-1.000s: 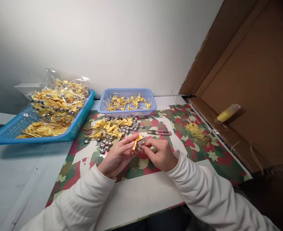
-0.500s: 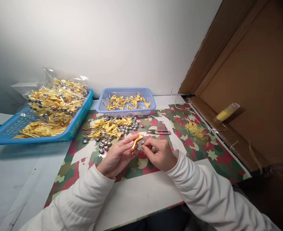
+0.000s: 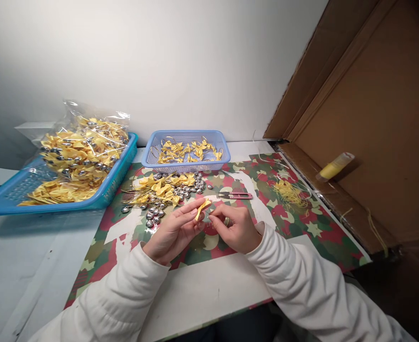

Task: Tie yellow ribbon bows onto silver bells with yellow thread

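Both hands (image 3: 174, 230) pinch a yellow bow (image 3: 202, 208).

A single camera sits on the person's head and looks forward and down along both white sleeves onto the bench (image 3: 209, 289). It is close: the left hand (image 3: 172, 232) and right hand (image 3: 236, 230) sit just below the frame's middle. The view faces a white wall (image 3: 159, 61) beyond the bench's far edge, with a brown cardboard panel (image 3: 373, 95) closing the right side. The wide lens bends the edges. There is no second view.
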`<state>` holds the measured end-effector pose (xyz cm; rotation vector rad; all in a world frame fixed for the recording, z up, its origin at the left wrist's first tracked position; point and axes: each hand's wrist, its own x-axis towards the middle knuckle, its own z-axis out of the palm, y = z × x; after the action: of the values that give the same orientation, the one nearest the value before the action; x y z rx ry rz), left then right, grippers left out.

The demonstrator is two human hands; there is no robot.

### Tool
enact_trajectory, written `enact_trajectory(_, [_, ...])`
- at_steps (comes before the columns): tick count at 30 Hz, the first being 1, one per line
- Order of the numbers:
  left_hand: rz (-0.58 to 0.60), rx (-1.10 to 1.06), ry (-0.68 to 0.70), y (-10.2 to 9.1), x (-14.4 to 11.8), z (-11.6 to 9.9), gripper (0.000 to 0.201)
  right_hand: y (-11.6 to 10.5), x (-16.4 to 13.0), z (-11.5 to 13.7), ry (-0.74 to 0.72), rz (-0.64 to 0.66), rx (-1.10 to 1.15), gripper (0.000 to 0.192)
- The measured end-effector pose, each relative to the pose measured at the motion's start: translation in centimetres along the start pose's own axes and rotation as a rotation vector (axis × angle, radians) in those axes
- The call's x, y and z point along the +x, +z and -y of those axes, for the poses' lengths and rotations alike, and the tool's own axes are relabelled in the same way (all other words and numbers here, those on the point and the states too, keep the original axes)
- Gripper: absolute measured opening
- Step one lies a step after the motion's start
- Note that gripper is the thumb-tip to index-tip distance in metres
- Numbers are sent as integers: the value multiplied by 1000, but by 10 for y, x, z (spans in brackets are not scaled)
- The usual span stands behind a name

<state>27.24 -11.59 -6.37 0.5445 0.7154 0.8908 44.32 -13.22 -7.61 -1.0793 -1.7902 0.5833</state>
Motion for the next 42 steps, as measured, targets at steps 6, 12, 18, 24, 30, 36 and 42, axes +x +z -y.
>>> enact_trajectory(6, [4,0,-3,0,1,0,32,1,-1,0,19,2,-7,18])
enact_trajectory(12, [16,-36,-19,-1,1,1,35,2,-1,1,22,2,4,18])
enact_trajectory(18, [27,-53,-23,-1,1,1,36,2,-1,0,27,8,5,17])
enact_trajectory(24, [28,-64,-35,-5,2,3,37,3,-1,0,0,-22,15,16])
enact_trajectory(30, [35,-54,-42,-4,3,6,37,3,-1,1,0,-37,43,15])
enact_trajectory(36, [16,-32,-43,-4,2,6,37,4,-2,2,28,-45,85,15])
enact_trajectory(42, [16,-16,-50,-6,3,8,39,4,-1,3,46,-57,100,15])
